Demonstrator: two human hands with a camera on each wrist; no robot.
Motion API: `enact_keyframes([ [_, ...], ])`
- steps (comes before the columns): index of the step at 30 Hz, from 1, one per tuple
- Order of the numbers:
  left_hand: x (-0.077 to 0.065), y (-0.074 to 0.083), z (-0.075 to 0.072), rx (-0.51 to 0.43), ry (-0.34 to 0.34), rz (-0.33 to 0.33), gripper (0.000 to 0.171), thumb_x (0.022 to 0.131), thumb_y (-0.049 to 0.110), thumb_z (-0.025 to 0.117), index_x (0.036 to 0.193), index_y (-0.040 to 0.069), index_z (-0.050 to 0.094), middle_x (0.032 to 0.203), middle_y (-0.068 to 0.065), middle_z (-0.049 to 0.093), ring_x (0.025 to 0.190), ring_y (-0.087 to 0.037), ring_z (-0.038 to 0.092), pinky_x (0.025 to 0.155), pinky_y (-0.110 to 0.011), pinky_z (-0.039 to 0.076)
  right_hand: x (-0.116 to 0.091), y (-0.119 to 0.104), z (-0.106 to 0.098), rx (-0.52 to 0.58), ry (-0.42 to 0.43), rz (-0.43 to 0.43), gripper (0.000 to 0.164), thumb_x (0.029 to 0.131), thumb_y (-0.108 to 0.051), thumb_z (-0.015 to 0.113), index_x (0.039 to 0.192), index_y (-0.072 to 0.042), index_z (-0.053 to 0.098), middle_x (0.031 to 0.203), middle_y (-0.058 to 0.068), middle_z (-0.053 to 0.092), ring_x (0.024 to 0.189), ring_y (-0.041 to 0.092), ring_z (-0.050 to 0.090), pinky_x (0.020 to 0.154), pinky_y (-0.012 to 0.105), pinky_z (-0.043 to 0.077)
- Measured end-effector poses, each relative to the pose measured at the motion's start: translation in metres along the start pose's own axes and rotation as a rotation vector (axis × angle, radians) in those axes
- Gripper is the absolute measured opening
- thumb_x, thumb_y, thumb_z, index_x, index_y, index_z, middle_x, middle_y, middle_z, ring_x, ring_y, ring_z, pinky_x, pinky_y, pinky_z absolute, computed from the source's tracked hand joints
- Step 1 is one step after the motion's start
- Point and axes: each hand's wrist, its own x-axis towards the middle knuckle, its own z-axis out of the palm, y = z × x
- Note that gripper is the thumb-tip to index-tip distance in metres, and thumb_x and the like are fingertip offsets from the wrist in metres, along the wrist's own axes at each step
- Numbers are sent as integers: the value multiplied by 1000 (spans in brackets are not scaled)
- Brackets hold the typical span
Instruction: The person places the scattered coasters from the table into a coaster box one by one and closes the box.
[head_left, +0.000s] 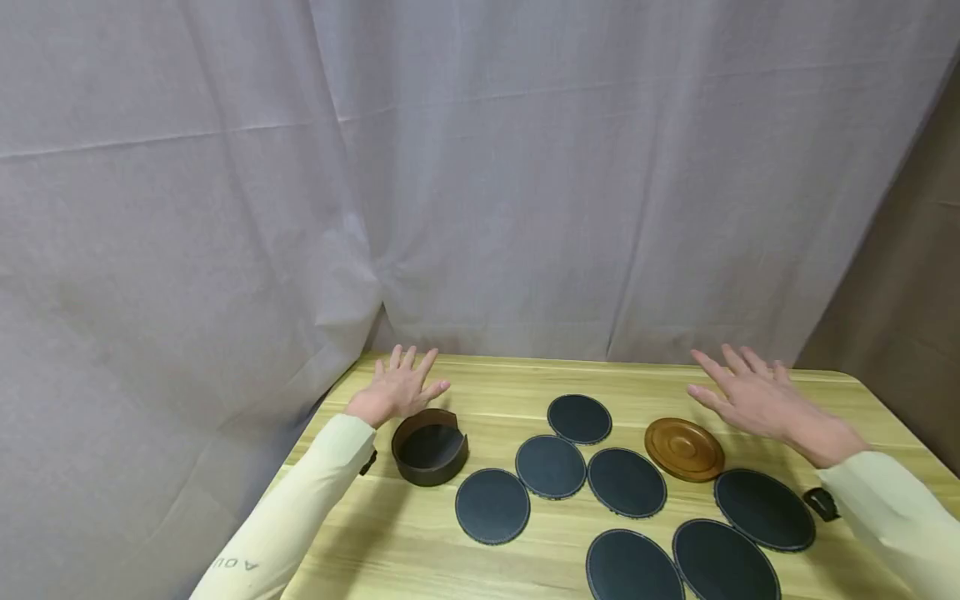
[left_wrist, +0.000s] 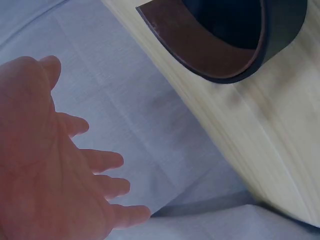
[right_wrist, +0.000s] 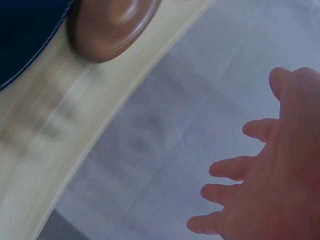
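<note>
My left hand [head_left: 397, 390] hovers with spread fingers above the back left of the table, holding nothing. Just below it stands a round dark coaster holder [head_left: 429, 477] with a gap in its wall; its brown inside [left_wrist: 205, 55] shows in the left wrist view. My right hand [head_left: 765, 404] is raised over the back right, fingers spread and bare of any object. Nearest to it lies a round brown wooden saucer [head_left: 684, 450] with ring grooves. Several round black stitched coasters lie flat between and in front of the hands, among them a middle one [head_left: 627, 482] and a left one [head_left: 492, 506].
The light wood table [head_left: 420, 550] ends at a grey cloth [head_left: 510, 208] hanging behind it. A farthest coaster [head_left: 579, 418] lies toward the back, and another coaster [head_left: 765, 509] lies by the right wrist's black strap [head_left: 821, 503].
</note>
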Motion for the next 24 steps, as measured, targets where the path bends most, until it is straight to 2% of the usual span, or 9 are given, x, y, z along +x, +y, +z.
enact_keyframes([
  [4, -4, 0, 7, -35, 22, 8, 74, 100, 64, 29, 159, 21, 16, 161, -24, 18, 149, -48, 9, 114, -70, 17, 4, -8, 1, 19, 9, -15, 76, 100, -59, 39, 157, -11, 22, 151, 42, 19, 135, 65, 17, 97, 83, 14],
  [11, -12, 0, 18, -138, 20, -1, 73, 101, 61, 32, 159, 19, 17, 162, -25, 17, 150, -47, 4, 114, -71, 13, 9, -21, 6, 58, 14, -34, 76, 100, -58, 39, 156, -9, 23, 152, 42, 19, 135, 65, 16, 99, 83, 13],
  [17, -15, 1, 24, -186, 16, -10, 76, 100, 63, 30, 160, 20, 12, 163, -24, 12, 151, -45, 1, 115, -70, 14, 10, -30, 10, 87, 36, -49, 74, 101, -55, 40, 154, -5, 28, 152, 41, 21, 136, 64, 17, 100, 82, 15],
  [21, -16, 1, 27, -251, 55, 28, 75, 101, 60, 32, 159, 16, 13, 161, -25, 17, 150, -46, 9, 116, -67, 17, 10, -37, 13, 98, 50, -66, 73, 101, -53, 41, 153, -3, 29, 151, 41, 24, 135, 64, 21, 101, 79, 17],
  [24, -18, 0, 30, -322, 120, 78, 72, 102, 54, 37, 158, 13, 18, 159, -26, 23, 148, -45, 19, 116, -63, 22, 11, -43, 13, 108, 61, -83, 72, 101, -52, 42, 152, -2, 30, 150, 41, 27, 134, 63, 24, 103, 77, 19],
])
